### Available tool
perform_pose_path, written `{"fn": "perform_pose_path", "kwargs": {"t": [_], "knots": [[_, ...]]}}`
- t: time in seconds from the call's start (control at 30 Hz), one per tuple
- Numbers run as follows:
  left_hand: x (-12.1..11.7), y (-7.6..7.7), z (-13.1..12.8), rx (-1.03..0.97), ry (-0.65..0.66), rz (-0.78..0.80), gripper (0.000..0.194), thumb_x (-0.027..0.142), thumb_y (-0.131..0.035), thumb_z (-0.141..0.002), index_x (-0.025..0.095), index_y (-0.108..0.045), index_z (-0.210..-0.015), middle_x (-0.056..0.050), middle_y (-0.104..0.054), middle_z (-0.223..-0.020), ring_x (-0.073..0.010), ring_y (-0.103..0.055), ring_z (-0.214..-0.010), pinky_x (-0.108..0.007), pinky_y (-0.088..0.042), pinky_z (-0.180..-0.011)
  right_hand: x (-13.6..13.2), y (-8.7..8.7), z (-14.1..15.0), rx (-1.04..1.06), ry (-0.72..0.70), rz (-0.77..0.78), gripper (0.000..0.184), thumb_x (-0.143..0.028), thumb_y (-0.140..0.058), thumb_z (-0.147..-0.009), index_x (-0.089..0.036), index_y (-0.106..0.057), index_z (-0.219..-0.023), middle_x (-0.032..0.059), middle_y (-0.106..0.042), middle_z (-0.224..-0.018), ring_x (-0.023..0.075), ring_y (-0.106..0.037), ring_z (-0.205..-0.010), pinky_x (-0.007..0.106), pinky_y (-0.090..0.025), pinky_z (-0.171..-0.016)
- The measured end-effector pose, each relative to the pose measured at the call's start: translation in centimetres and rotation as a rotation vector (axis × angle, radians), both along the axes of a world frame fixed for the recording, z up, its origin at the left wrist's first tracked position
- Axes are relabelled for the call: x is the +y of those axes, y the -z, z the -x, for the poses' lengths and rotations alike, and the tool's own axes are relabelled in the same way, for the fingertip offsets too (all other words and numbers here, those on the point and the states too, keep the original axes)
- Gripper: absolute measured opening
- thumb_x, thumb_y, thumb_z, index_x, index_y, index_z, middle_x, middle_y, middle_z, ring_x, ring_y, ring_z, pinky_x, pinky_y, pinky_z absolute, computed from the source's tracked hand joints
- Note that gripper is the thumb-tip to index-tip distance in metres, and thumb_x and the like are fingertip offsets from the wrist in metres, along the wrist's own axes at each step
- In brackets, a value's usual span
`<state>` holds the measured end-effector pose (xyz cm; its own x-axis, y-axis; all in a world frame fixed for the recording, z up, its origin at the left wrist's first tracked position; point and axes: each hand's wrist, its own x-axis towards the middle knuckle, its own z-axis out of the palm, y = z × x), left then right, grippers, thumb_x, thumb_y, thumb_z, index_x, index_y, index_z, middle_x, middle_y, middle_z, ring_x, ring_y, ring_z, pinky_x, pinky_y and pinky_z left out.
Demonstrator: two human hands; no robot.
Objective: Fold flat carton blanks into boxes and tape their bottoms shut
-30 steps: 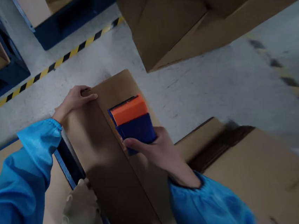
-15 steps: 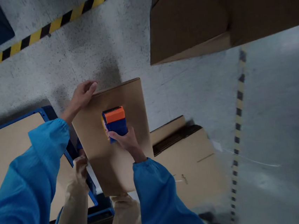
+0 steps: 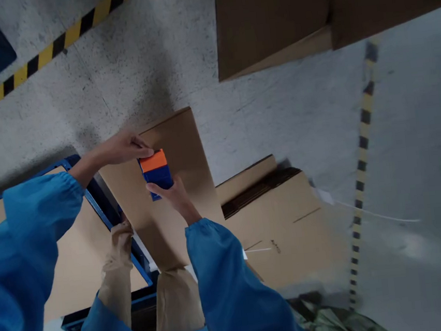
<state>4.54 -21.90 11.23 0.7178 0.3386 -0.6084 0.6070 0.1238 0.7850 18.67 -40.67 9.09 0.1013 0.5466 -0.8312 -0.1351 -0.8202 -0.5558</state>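
Observation:
My right hand (image 3: 172, 193) is wrapped around a blue and orange tape dispenser (image 3: 158, 175), over the face of a brown cardboard box (image 3: 186, 158). From the left, my left hand (image 3: 123, 147) reaches across the box's far corner. Its fingers are pinched together at the dispenser's orange front edge; anything between them is too small to make out. The box stands in front of my legs, its far edge tilted up to the right.
Left of the box is a blue-framed platform (image 3: 103, 218) with cardboard on it. Flattened cartons (image 3: 281, 232) lie stacked to the right. A large cardboard box (image 3: 269, 23) stands beyond. Yellow-black tape (image 3: 51, 53) marks the floor; green material (image 3: 337, 323) lies at the lower right.
My left hand has moved from the box's far edge to the dispenser's orange front, fingers closing there. The dispenser, in my right hand, has shifted slightly left and away from me.

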Motion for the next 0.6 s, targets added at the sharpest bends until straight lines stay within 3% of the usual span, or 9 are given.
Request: {"fn": "perform_pose_path", "kwargs": {"t": [0.17,0.3,0.43,0.6], "knots": [[0.8,1.1,0.1,0.02,-0.062,0.129,0.023,0.042,-0.072,-0.081,0.019,-0.079,-0.082,-0.007,-0.075,-0.084,-0.0223,-0.071,-0.083,-0.031,-0.057,-0.072,0.4,-0.1,0.5,0.036,0.044,0.011,0.049,-0.057,-0.086,-0.055,-0.017,-0.069,-0.077,0.0069,-0.072,-0.073,0.0201,-0.069,-0.065,0.032,-0.059,-0.062],[2.8,3.3,-0.4,-0.035,-0.018,0.164,0.019,0.038,-0.073,-0.08,0.02,-0.079,-0.081,-0.006,-0.076,-0.081,-0.0224,-0.071,-0.08,-0.033,-0.058,-0.073,1.4,-0.6,0.7,0.07,0.052,0.043,0.047,-0.057,-0.086,-0.057,-0.015,-0.072,-0.075,0.0079,-0.072,-0.071,0.0202,-0.069,-0.064,0.033,-0.059,-0.063],[3.4,4.9,-1.0,-0.039,-0.019,0.066,0.017,0.034,-0.072,-0.08,0.018,-0.079,-0.079,-0.006,-0.075,-0.076,-0.0221,-0.07,-0.075,-0.032,-0.055,-0.071,2.5,-0.8,0.6,0.029,0.074,0.121,0.044,-0.056,-0.086,-0.058,-0.016,-0.072,-0.07,0.0088,-0.072,-0.07,0.0219,-0.068,-0.062,0.035,-0.059,-0.061],[4.0,4.2,-0.8,-0.024,-0.094,-0.086,0.021,0.035,-0.068,-0.085,0.017,-0.076,-0.08,-0.003,-0.072,-0.072,-0.0206,-0.07,-0.08,-0.031,-0.056,-0.078,2.6,-1.3,-0.2,0.021,-0.011,0.131,0.051,-0.063,-0.082,-0.063,-0.013,-0.074,-0.076,0.0095,-0.073,-0.073,0.0242,-0.071,-0.068,0.036,-0.061,-0.065]]}}
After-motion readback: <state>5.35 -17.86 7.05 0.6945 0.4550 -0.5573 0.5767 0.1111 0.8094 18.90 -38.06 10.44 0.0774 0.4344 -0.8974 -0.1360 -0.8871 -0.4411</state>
